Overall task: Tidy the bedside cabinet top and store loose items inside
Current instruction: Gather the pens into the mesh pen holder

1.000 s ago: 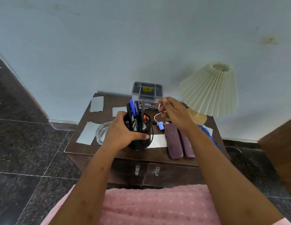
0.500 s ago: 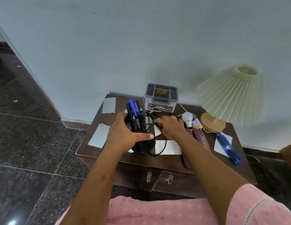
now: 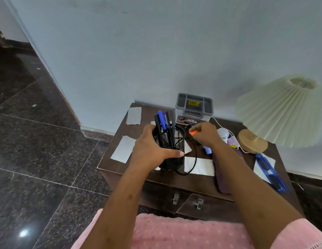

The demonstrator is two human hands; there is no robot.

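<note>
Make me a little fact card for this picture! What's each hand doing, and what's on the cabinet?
Left hand: holds the black mesh pen cup
Right hand: pinches a small orange-tipped thing, too blurred to name
In cup: blue and black pens
Beside cup: black cable looping over a white paper sheet
Back: grey plastic organiser box
Right side: cream pleated lamp, blue plastic glasses

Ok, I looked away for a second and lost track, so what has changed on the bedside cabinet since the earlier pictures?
The right hand let go of the small blue piece, which now seems to lie under its wrist. It has pinched up the orange-tipped black cable beside the mesh pen holder. Unchanged: the left hand still grips the holder, pens inside.
</note>
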